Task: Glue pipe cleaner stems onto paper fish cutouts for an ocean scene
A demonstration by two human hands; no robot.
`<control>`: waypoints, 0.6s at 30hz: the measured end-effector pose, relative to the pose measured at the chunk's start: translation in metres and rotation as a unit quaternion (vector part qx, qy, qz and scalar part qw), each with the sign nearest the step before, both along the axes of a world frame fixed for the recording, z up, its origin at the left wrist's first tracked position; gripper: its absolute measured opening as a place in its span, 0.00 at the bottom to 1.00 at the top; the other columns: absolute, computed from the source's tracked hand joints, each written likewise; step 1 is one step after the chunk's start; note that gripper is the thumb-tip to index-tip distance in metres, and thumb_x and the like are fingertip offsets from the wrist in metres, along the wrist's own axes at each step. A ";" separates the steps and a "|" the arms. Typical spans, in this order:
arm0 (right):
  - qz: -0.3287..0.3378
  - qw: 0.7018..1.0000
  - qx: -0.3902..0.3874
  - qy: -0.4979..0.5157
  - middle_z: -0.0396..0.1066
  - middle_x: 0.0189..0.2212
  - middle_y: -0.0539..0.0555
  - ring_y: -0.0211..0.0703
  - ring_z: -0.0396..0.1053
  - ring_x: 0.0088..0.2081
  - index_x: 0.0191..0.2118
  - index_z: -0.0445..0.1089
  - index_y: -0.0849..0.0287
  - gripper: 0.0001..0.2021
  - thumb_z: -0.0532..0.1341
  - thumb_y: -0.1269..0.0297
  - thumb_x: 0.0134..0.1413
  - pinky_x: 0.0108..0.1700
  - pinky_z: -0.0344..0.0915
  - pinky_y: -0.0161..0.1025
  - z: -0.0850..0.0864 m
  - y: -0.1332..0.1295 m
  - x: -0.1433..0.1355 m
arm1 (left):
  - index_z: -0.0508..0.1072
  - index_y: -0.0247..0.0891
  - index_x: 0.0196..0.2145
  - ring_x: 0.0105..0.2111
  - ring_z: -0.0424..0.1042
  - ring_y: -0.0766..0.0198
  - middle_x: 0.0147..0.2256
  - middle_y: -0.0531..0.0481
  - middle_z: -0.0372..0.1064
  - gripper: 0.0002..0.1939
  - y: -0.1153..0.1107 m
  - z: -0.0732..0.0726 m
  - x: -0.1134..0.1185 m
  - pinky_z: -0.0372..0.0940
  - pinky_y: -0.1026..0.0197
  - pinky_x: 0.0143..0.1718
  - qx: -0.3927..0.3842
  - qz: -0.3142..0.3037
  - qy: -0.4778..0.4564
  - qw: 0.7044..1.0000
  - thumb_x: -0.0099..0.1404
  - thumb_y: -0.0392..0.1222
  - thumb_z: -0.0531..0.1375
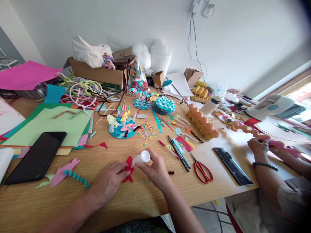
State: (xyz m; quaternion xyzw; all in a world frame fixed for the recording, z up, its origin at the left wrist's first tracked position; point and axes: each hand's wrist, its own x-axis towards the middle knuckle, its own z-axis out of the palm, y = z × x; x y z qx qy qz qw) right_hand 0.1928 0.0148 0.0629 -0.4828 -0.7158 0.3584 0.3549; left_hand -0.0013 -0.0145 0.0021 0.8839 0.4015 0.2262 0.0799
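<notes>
A red paper fish (129, 169) lies on the wooden table (155, 204) in front of me. My left hand (110, 178) grips its left edge between thumb and fingers. In my right hand (155, 168) is a small white bottle (143, 157), tipped so that its narrow end meets the fish. To the left rest a pink paper fish (63, 173) and a curled teal pipe cleaner (77, 178). Beyond my hands stands a blue wavy disc (118, 132) bearing several paper fish.
Red-handled scissors (203, 171), pens (178, 152) and a phone (232, 165) lie to the right. A black phone (37, 158) sits at the left. Another person's hands (261, 147) hold an egg-carton strip (277, 144) at the far right.
</notes>
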 end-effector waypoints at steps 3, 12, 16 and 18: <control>0.000 1.000 0.001 0.006 0.68 0.26 0.48 0.38 0.64 0.28 0.30 0.65 0.59 0.10 0.65 0.60 0.47 0.31 0.57 0.32 0.000 -0.001 0.000 | 0.74 0.39 0.40 0.42 0.68 0.58 0.41 0.46 0.71 0.12 0.000 0.000 0.000 0.65 0.56 0.43 0.001 -0.004 0.003 1.000 0.65 0.32 0.52; -0.001 1.000 -0.006 0.012 0.68 0.26 0.48 0.38 0.64 0.28 0.30 0.65 0.59 0.10 0.64 0.59 0.47 0.31 0.57 0.32 -0.001 -0.001 -0.002 | 0.73 0.40 0.40 0.42 0.68 0.58 0.42 0.47 0.71 0.12 0.000 -0.004 -0.001 0.65 0.56 0.43 0.009 -0.004 0.009 1.000 0.65 0.32 0.52; -0.006 1.000 -0.010 0.015 0.69 0.26 0.49 0.39 0.64 0.29 0.31 0.66 0.60 0.10 0.64 0.58 0.47 0.32 0.58 0.33 -0.002 0.002 -0.003 | 0.74 0.39 0.40 0.42 0.68 0.58 0.41 0.46 0.71 0.11 0.000 -0.002 0.000 0.65 0.55 0.43 0.008 -0.004 0.010 1.000 0.64 0.32 0.53; -0.008 1.000 -0.010 0.015 0.69 0.26 0.49 0.39 0.64 0.29 0.31 0.66 0.60 0.10 0.64 0.58 0.47 0.32 0.58 0.33 -0.001 0.002 -0.002 | 0.74 0.39 0.40 0.42 0.68 0.58 0.42 0.46 0.71 0.12 0.000 -0.001 0.000 0.65 0.56 0.43 0.008 -0.007 0.003 1.000 0.65 0.32 0.52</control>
